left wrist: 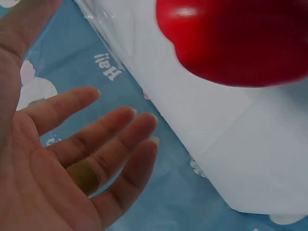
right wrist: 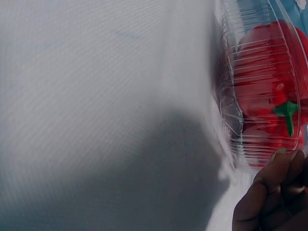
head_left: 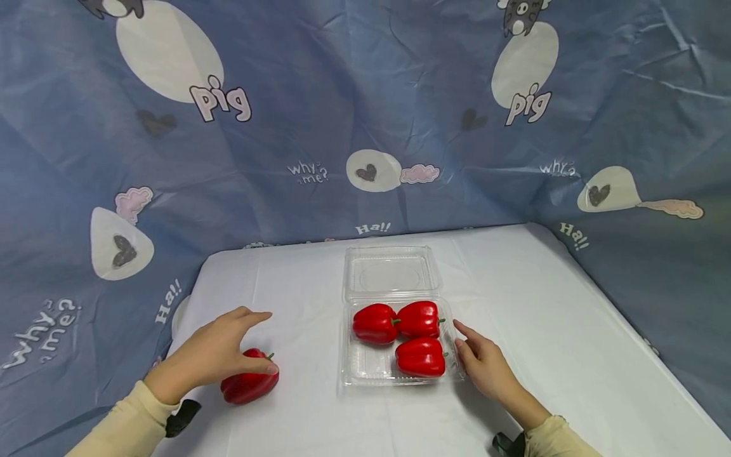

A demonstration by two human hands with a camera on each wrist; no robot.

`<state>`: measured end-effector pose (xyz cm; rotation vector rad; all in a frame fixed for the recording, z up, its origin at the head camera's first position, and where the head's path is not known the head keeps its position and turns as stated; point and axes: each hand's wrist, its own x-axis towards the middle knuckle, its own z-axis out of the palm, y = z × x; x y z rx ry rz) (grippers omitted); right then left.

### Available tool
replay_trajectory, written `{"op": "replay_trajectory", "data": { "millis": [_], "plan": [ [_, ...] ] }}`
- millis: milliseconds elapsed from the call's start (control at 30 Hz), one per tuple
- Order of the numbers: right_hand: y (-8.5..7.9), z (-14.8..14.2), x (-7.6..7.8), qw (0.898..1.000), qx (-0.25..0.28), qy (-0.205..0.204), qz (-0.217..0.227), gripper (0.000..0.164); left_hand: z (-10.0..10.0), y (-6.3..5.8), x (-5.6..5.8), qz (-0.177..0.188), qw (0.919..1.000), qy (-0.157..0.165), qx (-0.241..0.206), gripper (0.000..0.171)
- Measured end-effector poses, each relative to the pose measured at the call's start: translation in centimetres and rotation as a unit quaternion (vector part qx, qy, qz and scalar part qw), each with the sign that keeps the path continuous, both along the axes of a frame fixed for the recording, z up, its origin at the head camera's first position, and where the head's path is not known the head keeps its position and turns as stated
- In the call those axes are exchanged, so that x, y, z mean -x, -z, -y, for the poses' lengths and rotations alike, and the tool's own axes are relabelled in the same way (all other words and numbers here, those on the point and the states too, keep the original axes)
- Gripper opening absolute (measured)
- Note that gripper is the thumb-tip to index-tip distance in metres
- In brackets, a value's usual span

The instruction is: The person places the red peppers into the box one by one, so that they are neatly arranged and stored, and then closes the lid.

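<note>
A loose red bell pepper (head_left: 249, 381) lies on the white cloth at the left. Over it is my left hand (head_left: 219, 348), thumb and fingers spread apart; in the head view the thumb overlaps the pepper. The left wrist view shows spread fingers beside the same red bell pepper (left wrist: 236, 38), with a ring on one of them. To the right, a clear plastic container (head_left: 365, 371) stands with its lid folded back. My right hand (head_left: 485, 365) has its fingertips at the container's right rim. That hand also shows at the corner of the container (right wrist: 240, 149) in the right wrist view.
Inside the container sit three red bell peppers, one at the left (head_left: 374, 324), one behind (head_left: 419, 319) and one in front (head_left: 421, 357). The clear lid (head_left: 391, 271) lies toward the back. A blue printed curtain (head_left: 365, 114) borders the white-covered table (head_left: 297, 285).
</note>
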<state>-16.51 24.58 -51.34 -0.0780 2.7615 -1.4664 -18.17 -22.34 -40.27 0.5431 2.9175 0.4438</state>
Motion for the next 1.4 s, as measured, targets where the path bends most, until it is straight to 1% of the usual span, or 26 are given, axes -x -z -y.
{"op": "replay_trajectory", "data": {
  "millis": [200, 333, 500, 667, 700, 900, 1067, 1233, 1333, 1400],
  "plan": [
    [0.1, -0.1, 0.0, 1.0, 0.004, -0.001, -0.005, 0.044, 1.1, 1.0, -0.9, 0.033, 0.9987, -0.036, 0.012, 0.1],
    [0.1, 0.0, 0.0, 1.0, 0.005, -0.004, -0.008, 0.044, 1.4, 1.9, -1.4, 0.048, 0.9977, -0.046, 0.015, 0.1],
    [0.1, 0.0, 0.0, 1.0, 0.004, -0.005, -0.008, 0.045, 1.4, 3.0, -1.7, 0.048, 0.9979, -0.044, 0.004, 0.096],
    [0.2, 0.0, 0.0, 1.0, 0.006, -0.004, -0.009, 0.045, 1.3, 4.0, -1.8, 0.054, 0.9978, -0.039, -0.005, 0.092],
    [0.2, 0.0, 0.0, 1.0, 0.007, -0.004, -0.009, 0.045, 1.3, 4.2, -1.8, 0.057, 0.9974, -0.044, -0.005, 0.091],
    [0.2, -0.1, 0.0, 1.0, 0.007, -0.005, -0.009, 0.045, 1.3, 5.8, -1.7, 0.062, 0.9964, -0.055, -0.016, 0.093],
    [0.3, -0.2, 0.0, 1.0, 0.005, -0.007, -0.014, 0.045, 1.2, 6.6, -1.6, 0.055, 0.9972, -0.048, -0.019, 0.094],
    [0.3, -0.2, 0.0, 1.0, 0.004, -0.006, -0.01, 0.045, 0.9, 6.6, -1.4, 0.061, 0.9968, -0.048, -0.017, 0.093],
    [0.2, -0.1, 0.0, 1.0, 0.005, -0.006, -0.006, 0.045, 0.8, 6.3, -1.3, 0.065, 0.9969, -0.043, -0.011, 0.093],
    [0.1, -0.1, 0.0, 1.0, 0.004, -0.004, -0.006, 0.045, 0.7, 6.0, -1.2, 0.063, 0.9974, -0.035, -0.01, 0.093]
  ]
}}
